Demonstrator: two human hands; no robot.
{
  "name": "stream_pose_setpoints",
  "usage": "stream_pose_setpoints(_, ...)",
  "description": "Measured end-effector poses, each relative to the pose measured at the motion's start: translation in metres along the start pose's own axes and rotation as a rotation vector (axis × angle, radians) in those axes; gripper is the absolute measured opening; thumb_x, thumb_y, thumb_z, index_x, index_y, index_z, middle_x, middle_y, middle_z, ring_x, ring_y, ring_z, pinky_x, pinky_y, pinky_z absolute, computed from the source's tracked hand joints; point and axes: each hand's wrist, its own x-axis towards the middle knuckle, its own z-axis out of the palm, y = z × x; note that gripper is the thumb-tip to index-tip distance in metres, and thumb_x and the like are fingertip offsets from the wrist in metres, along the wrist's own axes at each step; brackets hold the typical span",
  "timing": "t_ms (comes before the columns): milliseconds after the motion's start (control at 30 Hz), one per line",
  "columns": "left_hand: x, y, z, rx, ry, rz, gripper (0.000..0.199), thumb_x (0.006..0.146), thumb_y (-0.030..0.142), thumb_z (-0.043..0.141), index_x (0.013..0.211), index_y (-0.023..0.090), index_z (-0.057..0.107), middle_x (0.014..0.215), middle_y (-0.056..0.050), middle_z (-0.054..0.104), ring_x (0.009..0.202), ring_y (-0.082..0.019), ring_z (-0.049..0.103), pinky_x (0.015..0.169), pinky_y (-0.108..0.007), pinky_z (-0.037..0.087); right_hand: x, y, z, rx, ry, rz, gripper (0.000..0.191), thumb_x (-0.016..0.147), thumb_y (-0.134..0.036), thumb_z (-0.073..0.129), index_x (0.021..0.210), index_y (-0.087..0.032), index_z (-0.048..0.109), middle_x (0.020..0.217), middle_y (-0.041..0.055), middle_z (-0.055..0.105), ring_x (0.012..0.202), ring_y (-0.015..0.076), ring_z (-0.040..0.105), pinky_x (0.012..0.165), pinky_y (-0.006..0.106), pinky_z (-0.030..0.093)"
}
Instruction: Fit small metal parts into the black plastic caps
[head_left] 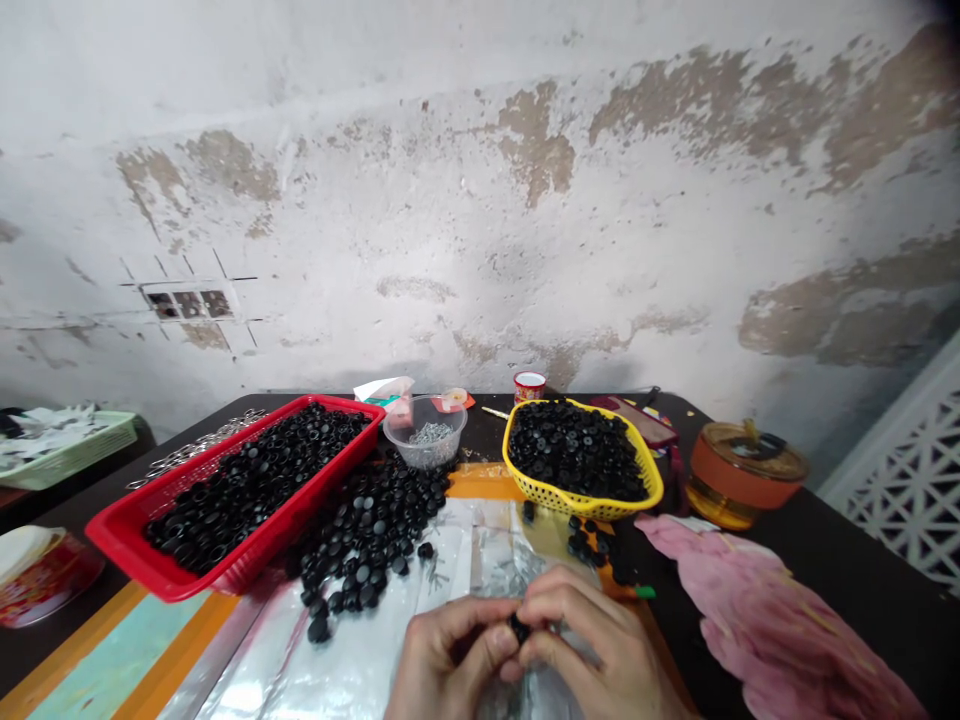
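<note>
Both my left hand (450, 668) and my right hand (592, 655) are drawn in close above the near edge of the table (847, 570), closed in a narrow pinch. Together they hold a small black plastic piece (518, 628) between the fingertips, and my fingers hide most of it, so I cannot make out its full shape. The step in hand is this close work on that single piece, done over a crinkled silver plastic sheet (352, 672) lying beneath my hands.

Just beyond my left hand, a loose heap of round black plastic caps (367, 535) spreads over the sheet and the table. More of them fill a red rectangular basket (225, 555) toward the left edge and a yellow perforated basket (585, 508) at the far edge, with a few strays just below it. Between the two baskets sits a clear plastic bowl (424, 455) holding small metal bits (431, 433). A pink cloth (757, 610) lies to the right of my hands, and an orange lidded tin (742, 475) stands near the far right corner.
</note>
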Motion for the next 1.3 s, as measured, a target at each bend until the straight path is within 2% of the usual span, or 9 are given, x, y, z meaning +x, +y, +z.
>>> stream_pose_setpoints(100, -0.001, 0.001, 0.002, -0.083, 0.025, 0.04, 0.035, 0.073, 0.04, 0.076, 0.097, 0.017, 0.064, 0.067, -0.003, 0.067, 0.061, -0.013, 0.057, 0.06, -0.024, 0.043, 0.0, -0.001, -0.003, -0.016, -0.094, -0.017, 0.015, 0.095, -0.019, 0.053, 0.1, -0.019, 0.068, 0.086, 0.005, 0.065, 0.076, 0.0146, 0.067, 0.067, 0.02, 0.054)
stream_pose_setpoints(200, -0.003, 0.0, 0.001, -0.069, 0.035, 0.052, 0.037, 0.075, 0.039, 0.074, 0.1, 0.02, 0.053, 0.063, 0.0, 0.065, 0.059, -0.013, 0.056, 0.058, -0.023, 0.042, -0.001, -0.002, -0.007, -0.033, -0.172, 0.003, 0.019, 0.096, -0.022, 0.052, 0.102, -0.018, 0.069, 0.085, 0.0054, 0.063, 0.074, 0.0146, 0.066, 0.065, 0.02, 0.056)
stream_pose_setpoints(400, -0.005, -0.006, -0.003, 0.079, 0.016, 0.067, 0.035, 0.081, 0.045, 0.066, 0.1, 0.02, 0.051, 0.064, -0.001, 0.064, 0.06, -0.012, 0.055, 0.059, -0.023, 0.041, -0.006, 0.002, -0.003, 0.03, -0.292, 0.083, 0.027, 0.1, -0.02, 0.041, 0.112, -0.019, 0.065, 0.091, 0.0064, 0.058, 0.081, 0.0145, 0.066, 0.07, 0.019, 0.059)
stream_pose_setpoints(600, -0.006, -0.004, -0.001, 0.121, 0.02, 0.052, 0.032, 0.081, 0.047, 0.065, 0.093, 0.019, 0.054, 0.064, -0.001, 0.063, 0.059, -0.012, 0.054, 0.057, -0.022, 0.04, -0.016, 0.009, 0.006, -0.084, -0.254, 0.018, 0.022, 0.099, -0.02, 0.041, 0.105, -0.019, 0.063, 0.091, 0.0066, 0.06, 0.082, 0.0162, 0.065, 0.069, 0.021, 0.058)
stream_pose_setpoints(933, -0.005, -0.006, -0.002, 0.086, -0.001, 0.024, 0.032, 0.08, 0.047, 0.065, 0.089, 0.019, 0.052, 0.062, 0.0, 0.061, 0.057, -0.013, 0.052, 0.056, -0.023, 0.038, -0.014, 0.008, 0.002, -0.162, -0.262, -0.076, 0.021, 0.101, -0.025, 0.041, 0.101, -0.018, 0.061, 0.09, 0.008, 0.064, 0.083, 0.0184, 0.065, 0.072, 0.028, 0.056)
stream_pose_setpoints(1167, -0.005, -0.011, -0.002, 0.085, 0.004, 0.021, 0.031, 0.08, 0.046, 0.066, 0.088, 0.019, 0.054, 0.061, 0.0, 0.061, 0.056, -0.012, 0.052, 0.054, -0.023, 0.037, -0.018, 0.01, 0.006, -0.205, -0.204, -0.076, 0.022, 0.1, -0.023, 0.041, 0.096, -0.018, 0.061, 0.085, 0.006, 0.062, 0.078, 0.0168, 0.064, 0.068, 0.025, 0.055)
stream_pose_setpoints(1300, -0.004, -0.006, 0.002, -0.024, 0.027, 0.022, 0.034, 0.077, 0.044, 0.071, 0.094, 0.019, 0.054, 0.063, 0.001, 0.063, 0.058, -0.012, 0.054, 0.057, -0.023, 0.039, -0.011, 0.009, 0.004, -0.152, -0.199, -0.087, 0.021, 0.1, -0.022, 0.041, 0.1, -0.018, 0.061, 0.086, 0.0061, 0.063, 0.077, 0.0162, 0.064, 0.067, 0.024, 0.054)
